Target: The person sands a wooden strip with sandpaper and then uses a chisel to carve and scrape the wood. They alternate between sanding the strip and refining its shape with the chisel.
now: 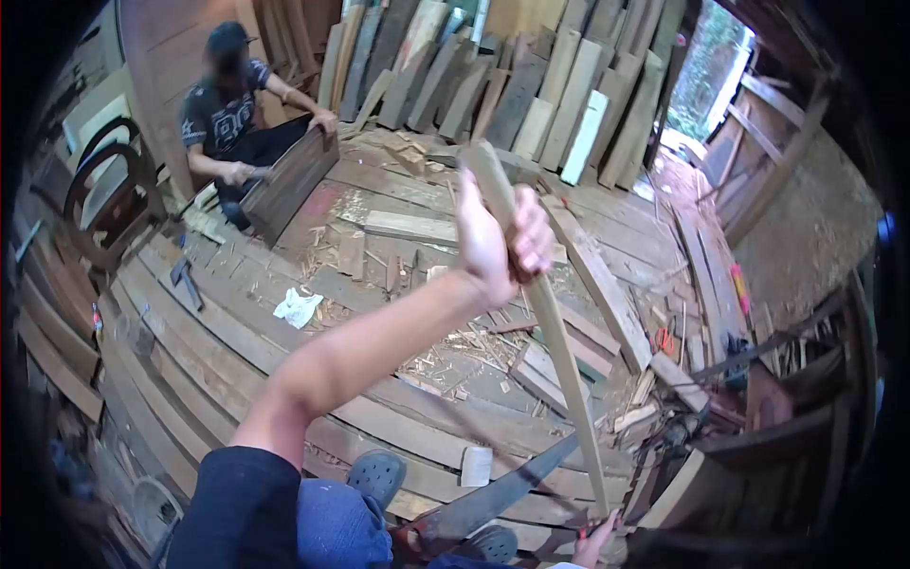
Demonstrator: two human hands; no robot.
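Note:
My left hand (504, 228) reaches out in front and is closed around the upper part of a long, narrow wooden strip (559, 351). The strip slants down to the right, its upper end standing out above my fist. At its lower end is my right hand (594, 543), with bent fingers beside the tip and small red and dark bits at the fingers. What those fingers hold is too small to make out. A handsaw (502, 498) lies across the boards by my feet, its blade passing close to the strip. A small pale block (476, 467) sits behind the blade.
Across the room a crouching person (227, 114) holds a dark wooden panel (294, 180). Planks (583, 104) lean along the back wall. Wood shavings and offcuts litter the floor. A hammer (186, 283) and a white crumpled bag (298, 307) lie left; a long beam (602, 284) lies right.

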